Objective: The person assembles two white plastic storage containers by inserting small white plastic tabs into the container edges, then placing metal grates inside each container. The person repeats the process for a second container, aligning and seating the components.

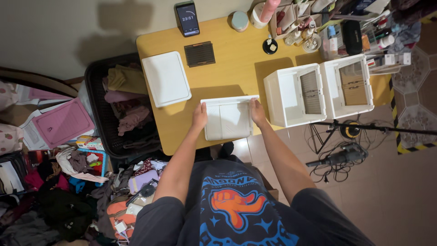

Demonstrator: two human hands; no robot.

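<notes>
Hands grip 1 white tray at the bench front edge: left hand and right hand on opposite sides (2 white boxes nearby).

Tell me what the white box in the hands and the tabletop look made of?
White box: probably plastic, matte, judging by its thin moulded walls and even white colour; the left hand and right hand grip its sides. Tabletop: likely wood-look laminate, a smooth yellowish surface with soft sheen; solid wood cannot be ruled out.
</notes>
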